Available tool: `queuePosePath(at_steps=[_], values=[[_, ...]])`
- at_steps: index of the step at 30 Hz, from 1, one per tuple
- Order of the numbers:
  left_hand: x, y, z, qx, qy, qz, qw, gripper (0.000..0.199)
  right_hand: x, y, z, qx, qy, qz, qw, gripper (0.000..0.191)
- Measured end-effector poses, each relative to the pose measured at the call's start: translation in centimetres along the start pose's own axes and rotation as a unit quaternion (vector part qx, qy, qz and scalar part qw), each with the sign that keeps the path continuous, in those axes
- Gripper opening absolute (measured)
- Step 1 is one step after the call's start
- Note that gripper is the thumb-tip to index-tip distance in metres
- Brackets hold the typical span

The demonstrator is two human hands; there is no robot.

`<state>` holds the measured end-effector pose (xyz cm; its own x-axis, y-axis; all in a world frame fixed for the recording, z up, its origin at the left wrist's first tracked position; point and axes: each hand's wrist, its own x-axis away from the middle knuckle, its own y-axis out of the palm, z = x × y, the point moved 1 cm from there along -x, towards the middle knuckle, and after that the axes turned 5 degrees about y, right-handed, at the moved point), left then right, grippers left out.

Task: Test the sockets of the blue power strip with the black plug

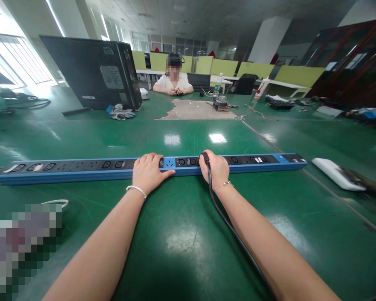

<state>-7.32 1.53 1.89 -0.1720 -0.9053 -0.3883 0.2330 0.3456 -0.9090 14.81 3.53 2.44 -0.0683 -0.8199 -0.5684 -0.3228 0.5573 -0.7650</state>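
A long blue-and-black power strip (81, 176) lies across the green table, its sockets facing up. My left hand (148, 172) grips it left of the middle, fingers over the top and thumb along the front edge, beside a blue socket (169, 163). Right of there, my right hand (217, 168) is closed around the black plug (203, 156) of a power cord, held at the strip's row of sockets. How far the plug sits in a socket is hidden by my hand. The black cord (227, 223) runs down along my right forearm.
A black computer case (90, 75) stands back left, with work gloves (120, 112) before it. A person (174, 79) sits across the table. A bottle (218, 85) and a small device (221, 103) are near them. A white object (335, 173) lies right of the strip.
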Motion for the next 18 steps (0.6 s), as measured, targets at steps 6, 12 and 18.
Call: queuePosePath(at_steps=[6,12,18], values=[[0.0,0.1,-0.1,-0.010,0.003,0.008,1.000,0.066,1.0,0.9,0.6,-0.011,0.001,0.010,1.000,0.035],[0.0,0.1,-0.1,-0.014,0.008,0.012,1.000,0.065,1.8,1.0,1.2,-0.005,-0.004,0.019,1.000,0.039],[0.0,0.0,-0.1,-0.021,0.005,0.011,1.000,0.065,1.9,1.2,1.7,-0.015,-0.015,0.014,1.000,0.040]])
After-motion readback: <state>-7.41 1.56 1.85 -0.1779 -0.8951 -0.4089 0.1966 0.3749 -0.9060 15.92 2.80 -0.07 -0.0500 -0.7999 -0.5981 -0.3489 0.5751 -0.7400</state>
